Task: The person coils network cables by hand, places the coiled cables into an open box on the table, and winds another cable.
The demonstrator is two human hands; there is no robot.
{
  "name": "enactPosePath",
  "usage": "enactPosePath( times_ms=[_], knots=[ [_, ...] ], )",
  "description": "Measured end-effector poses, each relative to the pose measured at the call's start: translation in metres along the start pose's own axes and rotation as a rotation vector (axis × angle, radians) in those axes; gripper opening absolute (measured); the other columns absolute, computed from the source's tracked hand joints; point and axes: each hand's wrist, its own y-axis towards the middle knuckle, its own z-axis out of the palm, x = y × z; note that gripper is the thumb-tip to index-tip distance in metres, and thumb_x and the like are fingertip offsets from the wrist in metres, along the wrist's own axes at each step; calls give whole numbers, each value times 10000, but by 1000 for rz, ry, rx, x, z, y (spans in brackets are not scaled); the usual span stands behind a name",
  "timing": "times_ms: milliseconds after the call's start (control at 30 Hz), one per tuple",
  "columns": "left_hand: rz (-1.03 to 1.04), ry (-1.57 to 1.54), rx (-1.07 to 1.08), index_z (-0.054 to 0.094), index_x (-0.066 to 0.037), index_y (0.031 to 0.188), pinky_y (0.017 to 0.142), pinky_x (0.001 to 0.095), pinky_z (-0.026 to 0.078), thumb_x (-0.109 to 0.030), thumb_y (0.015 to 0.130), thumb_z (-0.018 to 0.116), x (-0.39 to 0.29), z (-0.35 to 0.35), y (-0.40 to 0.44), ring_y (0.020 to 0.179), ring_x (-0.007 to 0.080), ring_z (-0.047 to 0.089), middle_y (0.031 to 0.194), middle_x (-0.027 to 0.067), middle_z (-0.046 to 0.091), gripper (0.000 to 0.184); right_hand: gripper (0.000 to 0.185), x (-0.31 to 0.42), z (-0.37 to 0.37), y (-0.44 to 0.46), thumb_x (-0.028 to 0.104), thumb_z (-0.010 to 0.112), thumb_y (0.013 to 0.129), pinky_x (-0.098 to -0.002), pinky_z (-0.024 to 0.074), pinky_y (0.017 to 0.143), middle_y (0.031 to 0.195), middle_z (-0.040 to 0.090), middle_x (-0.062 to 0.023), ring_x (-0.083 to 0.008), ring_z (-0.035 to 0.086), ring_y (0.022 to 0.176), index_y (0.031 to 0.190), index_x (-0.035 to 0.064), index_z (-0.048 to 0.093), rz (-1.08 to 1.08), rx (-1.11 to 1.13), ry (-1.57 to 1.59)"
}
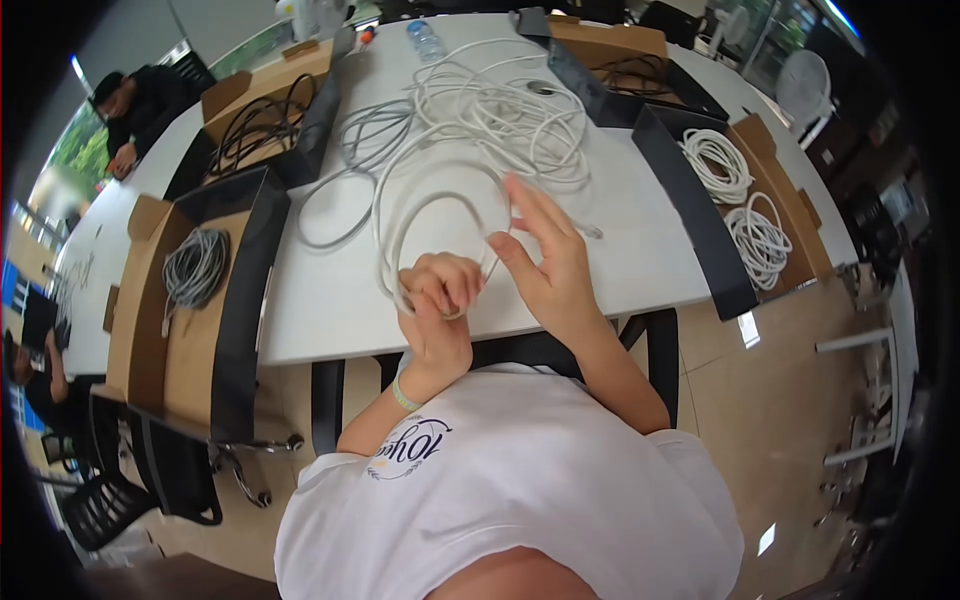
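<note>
Loops of white cable hang from my left hand, whose fingers are wrapped round them above the table's front edge. My right hand is beside the right side of the loops, its fingers stretched out and apart; a cable passes near its fingertips. Behind my hands lies a large tangle of white cable on the white table. Grey cable loops lie left of the tangle. A cable plug rests on the table right of my right hand.
On the left stand a box with a grey coil and a box with black cables. On the right, one box holds two white coils and another dark cables. A bottle lies at the back. Two people sit at the left.
</note>
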Motion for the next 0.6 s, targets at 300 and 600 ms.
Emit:
enactPosePath(
  times_ms=[300,600],
  knots=[
    [230,805,729,537,-49,791,565,340,398,-130,701,674,10,-1,6,610,247,503,675,60,516,183,775,30,-30,-28,399,776,687,-312,451,886,1075,598,-141,-204,573,1014,1202,-93,471,420,73,732],
    [232,802,994,540,-69,769,565,277,375,-138,740,650,6,3,12,586,167,469,648,6,510,133,187,19,-53,-35,173,515,912,-259,430,608,736,535,-39,-139,485,596,978,-1,528,884,-172,1359]
  ],
)
